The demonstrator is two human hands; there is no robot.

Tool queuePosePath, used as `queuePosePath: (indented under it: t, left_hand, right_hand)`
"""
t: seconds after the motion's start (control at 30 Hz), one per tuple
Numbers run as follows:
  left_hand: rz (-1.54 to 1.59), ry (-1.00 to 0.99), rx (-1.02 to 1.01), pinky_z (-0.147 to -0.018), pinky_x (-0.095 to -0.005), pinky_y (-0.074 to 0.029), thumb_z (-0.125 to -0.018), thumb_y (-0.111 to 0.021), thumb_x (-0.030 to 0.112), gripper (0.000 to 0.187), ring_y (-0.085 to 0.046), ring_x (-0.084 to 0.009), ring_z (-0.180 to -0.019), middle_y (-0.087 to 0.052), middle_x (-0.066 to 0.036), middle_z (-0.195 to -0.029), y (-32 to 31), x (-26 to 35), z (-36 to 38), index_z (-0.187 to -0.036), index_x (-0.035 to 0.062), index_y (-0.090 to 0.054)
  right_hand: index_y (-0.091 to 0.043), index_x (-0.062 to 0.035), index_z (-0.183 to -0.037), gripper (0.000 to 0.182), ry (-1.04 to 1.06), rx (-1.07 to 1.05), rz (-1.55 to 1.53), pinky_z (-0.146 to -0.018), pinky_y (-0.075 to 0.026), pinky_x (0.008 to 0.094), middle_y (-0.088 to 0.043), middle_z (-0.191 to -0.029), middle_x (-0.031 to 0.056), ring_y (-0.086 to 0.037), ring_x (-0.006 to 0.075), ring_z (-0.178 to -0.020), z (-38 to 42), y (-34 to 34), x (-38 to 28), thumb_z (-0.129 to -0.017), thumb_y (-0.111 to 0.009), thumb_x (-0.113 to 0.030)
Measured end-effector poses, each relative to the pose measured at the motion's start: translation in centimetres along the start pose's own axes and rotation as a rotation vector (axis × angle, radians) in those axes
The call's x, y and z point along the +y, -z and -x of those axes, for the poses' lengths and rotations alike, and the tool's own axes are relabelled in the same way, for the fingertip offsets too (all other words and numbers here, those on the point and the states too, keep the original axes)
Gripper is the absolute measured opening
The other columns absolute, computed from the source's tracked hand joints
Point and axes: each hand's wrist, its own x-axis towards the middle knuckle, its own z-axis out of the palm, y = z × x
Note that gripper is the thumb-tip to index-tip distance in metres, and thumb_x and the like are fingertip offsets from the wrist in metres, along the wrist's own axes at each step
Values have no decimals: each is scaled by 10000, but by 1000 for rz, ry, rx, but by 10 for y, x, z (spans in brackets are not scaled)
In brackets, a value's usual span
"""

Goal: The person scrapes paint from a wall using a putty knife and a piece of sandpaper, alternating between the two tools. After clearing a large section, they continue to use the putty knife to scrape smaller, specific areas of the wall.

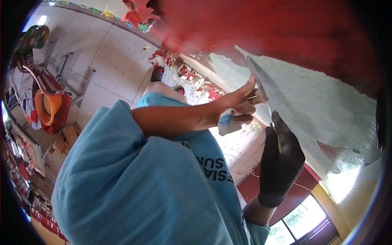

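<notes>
My right hand [281,155], in a dark glove, grips a wide putty knife [259,79] by its handle end. The knife's thin metal blade is seen nearly edge-on, in front of the wall. My bare left hand [243,100] is at the blade, thumb stretched along it and some fingers bent by its edge. A greyish-white piece with a blue oval label [226,118] is at the palm of my left hand, under the curled lower fingers. Beyond the blade, a pale grey-green scraped patch [314,102] meets red paint [261,24] on the wall.
Red and white paint flakes [196,77] litter the floor along the wall base. My feet [157,74] stand nearby. To the left are an orange bowl-shaped thing [48,107], metal furniture legs [85,87] and cardboard [69,136]. A window [304,218] is at lower right.
</notes>
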Motion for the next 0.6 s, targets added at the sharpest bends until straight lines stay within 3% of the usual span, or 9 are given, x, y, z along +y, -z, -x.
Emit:
queuePosePath:
  t: [0.1, 0.17, 0.27, 0.3, 0.37, 0.4, 0.5, 0.53, 0.6]
  left_hand:
    - [-17, 32, 102, -356, -171, -247, -806, -338, 692, 579, -268, -8, -403, -467, 46, -979, -6, -11, -4, -956, 143, -445]
    - [-65, 60, -131, -390, -163, -317, -778, -381, 709, 595, -296, 6, -431, -454, 18, -1038, 1, -16, -8, -970, 148, -421]
    - [41, -28, 247, -335, -141, -275, -845, -386, 608, 485, -291, -4, -358, -495, 37, -842, -15, -7, 2, -916, 132, -448]
    - [127, -69, -11, -307, -155, -258, -873, -389, 557, 449, -335, -8, -345, -520, 33, -829, 7, -2, -1, -946, 124, -482]
    - [130, -117, -82, -294, -172, -252, -882, -396, 532, 438, -373, -9, -358, -520, 23, -848, 24, 0, -3, -984, 118, -497]
    - [78, -83, 70, -303, -187, -245, -882, -405, 544, 446, -372, -19, -359, -514, 36, -835, 21, 0, -1, -1001, 124, -498]
    - [-54, 106, 220, -319, -205, -252, -874, -426, 560, 454, -382, -39, -362, -515, 36, -751, 44, -19, -14, -996, 130, -505]
    - [-121, 60, 224, -334, -215, -268, -862, -447, 573, 465, -388, -55, -363, -513, 17, -623, 35, -15, -5, -994, 133, -517]
    - [-156, -6, 280, -330, -214, -269, -871, -444, 558, 454, -377, -56, -352, -471, 20, -550, 39, -9, -2, -992, 127, -522]
  right_hand:
    - [-628, -70, -1073, 262, 10, 30, 29, -664, -512, 304, -655, -876, 122, -632, 220, -749, 19, -12, 8, -816, -611, -116]
    - [-629, -74, -1068, 250, -102, 7, 32, -657, -509, 307, -656, -881, 110, -627, 210, -729, 27, -14, 10, -824, -599, -121]
    - [-627, -70, -1071, 252, -2, 101, 26, -635, -506, 307, -653, -854, 98, -616, 203, -699, 26, -40, 20, -822, -600, -97]
    - [-627, -63, -1071, 255, -29, 90, -54, -644, -505, 303, -653, -849, 95, -621, 211, -712, 23, -41, 15, -820, -604, -97]
    - [-624, -38, -1067, 249, -99, 97, -159, -681, -504, 305, -657, -885, 109, -629, 226, -750, 27, -47, 12, -830, -591, -102]
    - [-624, -38, -1067, 249, -103, 85, -165, -681, -504, 305, -657, -885, 109, -629, 226, -750, 34, -55, 19, -830, -591, -102]
    - [-598, 14, -1076, 259, -96, 89, -233, -725, -505, 325, -650, -978, 146, -633, 255, -816, 50, -105, 57, -840, -562, -86]
    - [-597, 18, -1070, 252, -104, 116, -265, -730, -505, 327, -648, -983, 146, -634, 258, -827, 52, -121, 62, -842, -558, -85]
    - [-598, 22, -1044, 223, -122, 126, -279, -746, -505, 330, -642, -987, 155, -632, 267, -860, 52, -142, 60, -852, -538, -76]
